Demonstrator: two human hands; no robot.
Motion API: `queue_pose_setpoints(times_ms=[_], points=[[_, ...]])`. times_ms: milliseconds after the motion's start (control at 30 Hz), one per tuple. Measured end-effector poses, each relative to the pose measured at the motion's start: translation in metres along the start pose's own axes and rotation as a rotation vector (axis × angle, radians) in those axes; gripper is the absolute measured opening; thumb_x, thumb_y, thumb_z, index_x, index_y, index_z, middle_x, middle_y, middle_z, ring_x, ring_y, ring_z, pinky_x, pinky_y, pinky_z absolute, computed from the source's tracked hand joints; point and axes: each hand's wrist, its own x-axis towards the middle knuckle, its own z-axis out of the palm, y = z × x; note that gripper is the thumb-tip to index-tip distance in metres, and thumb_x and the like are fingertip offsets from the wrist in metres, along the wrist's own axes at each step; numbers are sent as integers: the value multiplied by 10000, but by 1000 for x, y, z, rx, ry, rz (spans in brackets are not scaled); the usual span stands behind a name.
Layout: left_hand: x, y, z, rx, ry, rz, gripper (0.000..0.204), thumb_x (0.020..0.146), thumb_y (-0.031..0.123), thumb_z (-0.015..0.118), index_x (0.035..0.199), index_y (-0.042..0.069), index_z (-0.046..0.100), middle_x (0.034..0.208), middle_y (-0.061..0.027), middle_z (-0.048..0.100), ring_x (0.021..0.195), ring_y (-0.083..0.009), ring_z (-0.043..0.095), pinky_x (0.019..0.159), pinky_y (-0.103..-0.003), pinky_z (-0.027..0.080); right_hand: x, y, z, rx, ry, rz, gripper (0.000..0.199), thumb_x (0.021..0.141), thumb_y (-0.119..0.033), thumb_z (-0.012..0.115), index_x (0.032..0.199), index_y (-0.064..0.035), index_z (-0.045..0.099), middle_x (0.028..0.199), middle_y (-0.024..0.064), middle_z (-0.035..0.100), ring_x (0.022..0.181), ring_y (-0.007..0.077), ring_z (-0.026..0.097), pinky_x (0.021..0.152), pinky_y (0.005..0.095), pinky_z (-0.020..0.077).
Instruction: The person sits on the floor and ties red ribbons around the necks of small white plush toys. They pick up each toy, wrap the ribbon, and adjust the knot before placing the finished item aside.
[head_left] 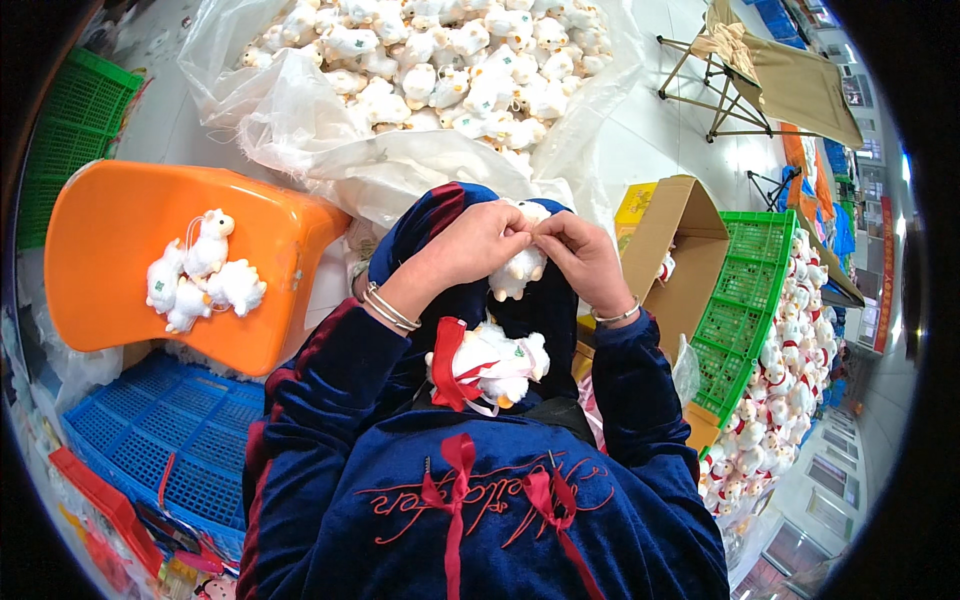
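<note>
A white, fluffy toy (517,274) is held above the lap, its head pointing away from the person and its plump body partly covered by fingers. The left hand (474,243) and right hand (586,262) both pinch it around the neck, fingertips close together. Similar toys (208,272) lie on the orange chair (95,270).

The held plush toy (515,278) looked fluffy and matt. The orange seat (110,230) was smooth, glossy plastic, the carton (655,255) matt cardboard, the sweatshirt (400,560) velvety cloth.
</note>
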Motion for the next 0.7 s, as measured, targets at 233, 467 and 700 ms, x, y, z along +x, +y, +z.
queue_pose_setpoints(times_ms=[233,467,700], points=[[4,-13,2,-11,5,61,250,967,215,675,1004,-31,701,818,-94,680,742,-153,622,692,-308,511,3,2,-9,7,-97,7,84,929,-41,734,993,-1,698,891,24,689,793,85,611,715,238,505],[4,-6,-1,9,-22,9,261,971,224,671,1002,-33,707,824,-93,688,753,-154,634,704,-299,519,6,-6,-13,-13,-145,0,81,923,-52,727,987,-3,733,906,9,686,789,60,583,711,223,484],[5,-7,-1,29,-34,5,246,973,208,661,998,-33,704,836,-106,700,756,-164,641,716,-308,527,6,-14,-10,-51,-130,137,87,897,-48,736,960,11,723,846,8,680,739,62,573,675,239,495]])
